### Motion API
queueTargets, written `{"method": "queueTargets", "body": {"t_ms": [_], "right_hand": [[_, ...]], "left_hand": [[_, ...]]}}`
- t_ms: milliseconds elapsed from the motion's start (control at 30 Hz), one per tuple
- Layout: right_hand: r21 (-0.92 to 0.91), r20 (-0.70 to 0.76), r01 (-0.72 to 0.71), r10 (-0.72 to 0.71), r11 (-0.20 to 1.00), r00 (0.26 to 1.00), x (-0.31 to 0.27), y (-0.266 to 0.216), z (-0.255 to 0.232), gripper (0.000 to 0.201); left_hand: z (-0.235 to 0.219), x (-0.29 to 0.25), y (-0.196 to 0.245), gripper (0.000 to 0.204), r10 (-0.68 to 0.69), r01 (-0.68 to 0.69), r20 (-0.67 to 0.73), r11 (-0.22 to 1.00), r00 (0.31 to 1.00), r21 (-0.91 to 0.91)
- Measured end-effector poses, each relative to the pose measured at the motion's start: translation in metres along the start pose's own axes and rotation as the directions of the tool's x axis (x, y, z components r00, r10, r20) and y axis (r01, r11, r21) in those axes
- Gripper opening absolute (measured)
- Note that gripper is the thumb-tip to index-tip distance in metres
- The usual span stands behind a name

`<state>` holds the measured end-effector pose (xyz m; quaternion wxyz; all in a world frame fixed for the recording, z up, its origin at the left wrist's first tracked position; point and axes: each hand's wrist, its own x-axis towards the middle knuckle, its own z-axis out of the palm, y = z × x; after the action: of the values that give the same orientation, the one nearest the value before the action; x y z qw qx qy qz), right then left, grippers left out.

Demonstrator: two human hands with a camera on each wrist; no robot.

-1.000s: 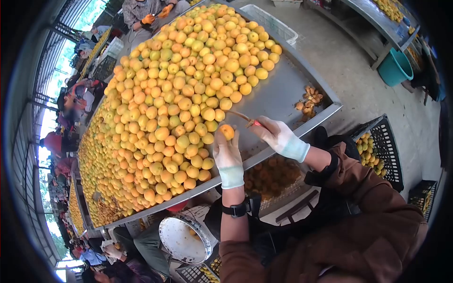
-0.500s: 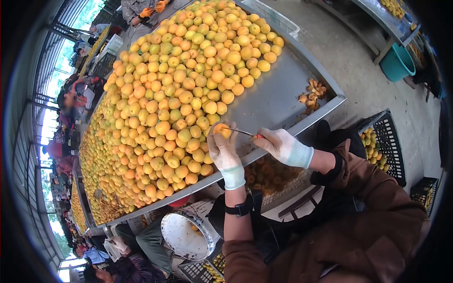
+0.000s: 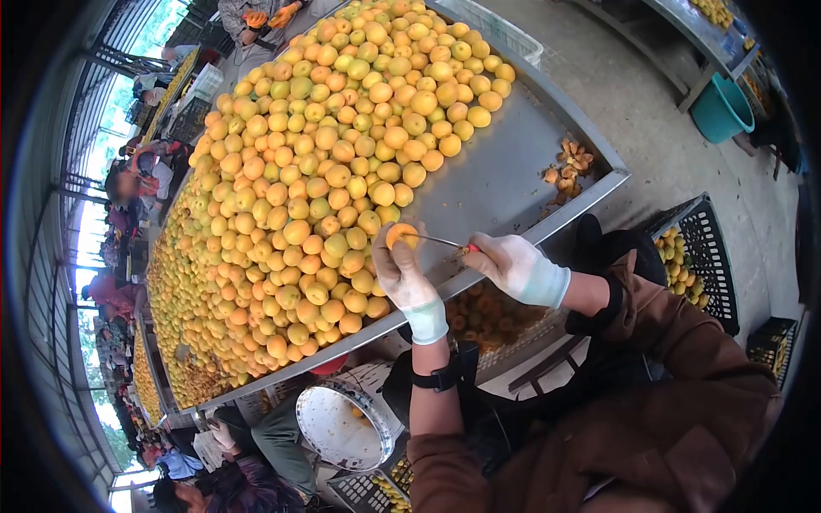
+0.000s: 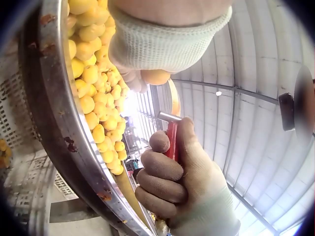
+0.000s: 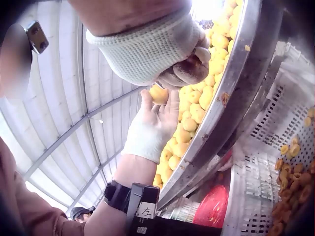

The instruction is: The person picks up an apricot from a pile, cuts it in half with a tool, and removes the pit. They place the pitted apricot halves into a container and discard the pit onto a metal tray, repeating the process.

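My gloved left hand [image 3: 402, 278] holds a single apricot [image 3: 402, 235] in its fingertips, over the near edge of the metal table [image 3: 505, 150]. In my gloved right hand [image 3: 515, 267] is a knife [image 4: 172, 140] with a red handle, its fingers curled round the handle. The knife's thin curved blade reaches left, its tip right at the apricot's side. The right wrist view shows the apricot held up between the left thumb and fingers. A large heap of apricots [image 3: 299, 197] covers the table to the left of the hands.
Orange fruit scraps [image 3: 567, 169] lie in the table's right corner. Below the near edge stands a white perforated crate [image 5: 256, 167] of halved fruit. A white bucket [image 3: 342, 427] is at lower left, a black crate [image 3: 714, 256] of fruit at right. Other people sit around the tables.
The knife has come left from beside the apricot, and its blade now meets the fruit. The left hand has tilted the apricot slightly and shifted a little left. Over the last half second little moved.
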<state>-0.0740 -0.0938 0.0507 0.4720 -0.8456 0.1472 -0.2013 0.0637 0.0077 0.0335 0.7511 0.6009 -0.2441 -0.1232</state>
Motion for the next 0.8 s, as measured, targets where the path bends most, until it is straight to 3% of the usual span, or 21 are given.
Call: {"method": "queueTargets", "body": {"t_ms": [67, 133, 233, 367, 433, 533, 667, 733, 767, 800], "right_hand": [[-0.024, -0.010, -0.012, 0.012, 1.000, 1.000, -0.002, 0.003, 0.006, 0.027], [-0.044, -0.020, -0.021, 0.020, 0.999, 1.000, -0.005, 0.008, 0.016, 0.028], [-0.098, -0.034, -0.044, 0.041, 0.994, 0.999, -0.008, 0.010, 0.025, 0.029], [-0.098, -0.050, -0.052, 0.047, 0.994, 0.998, -0.008, 0.009, 0.030, 0.030], [-0.115, -0.047, -0.063, 0.058, 0.991, 0.997, -0.008, 0.008, 0.031, 0.030], [-0.086, -0.074, -0.060, 0.054, 0.994, 0.996, -0.007, 0.005, 0.029, 0.030], [-0.098, -0.096, 0.006, -0.016, 0.995, 0.995, -0.004, 0.009, 0.022, 0.024], [0.007, -0.117, 0.073, -0.072, 0.997, 0.991, 0.000, 0.004, 0.015, 0.021], [0.001, -0.119, 0.072, -0.071, 0.997, 0.990, -0.001, 0.006, 0.016, 0.021], [-0.005, -0.104, 0.089, -0.089, 0.996, 0.991, -0.002, 0.009, 0.017, 0.018]], "left_hand": [[0.002, -0.002, 0.002, 0.046, -0.001, 0.001, 0.016, 1.000, 1.000, 0.020], [0.011, -0.008, 0.005, 0.057, -0.159, 0.159, -0.019, 0.987, 0.987, -0.032], [0.018, -0.017, 0.001, 0.064, -0.240, 0.239, -0.017, 0.969, 0.971, -0.059], [0.021, -0.020, 0.005, 0.071, -0.271, 0.271, -0.006, 0.962, 0.962, -0.032], [0.016, -0.020, 0.005, 0.080, -0.322, 0.325, 0.067, 0.945, 0.944, -0.036], [0.012, -0.021, -0.001, 0.078, -0.324, 0.336, 0.132, 0.937, 0.937, -0.089], [0.006, -0.017, -0.012, 0.070, -0.317, 0.330, 0.146, 0.941, 0.937, -0.079], [0.004, -0.012, -0.017, 0.061, -0.176, 0.151, 0.154, 0.975, 0.972, 0.160], [0.004, -0.013, -0.019, 0.061, -0.175, 0.151, 0.158, 0.976, 0.972, 0.155], [0.011, -0.012, -0.012, 0.056, -0.076, 0.053, 0.120, 0.982, 0.990, 0.180]]}}
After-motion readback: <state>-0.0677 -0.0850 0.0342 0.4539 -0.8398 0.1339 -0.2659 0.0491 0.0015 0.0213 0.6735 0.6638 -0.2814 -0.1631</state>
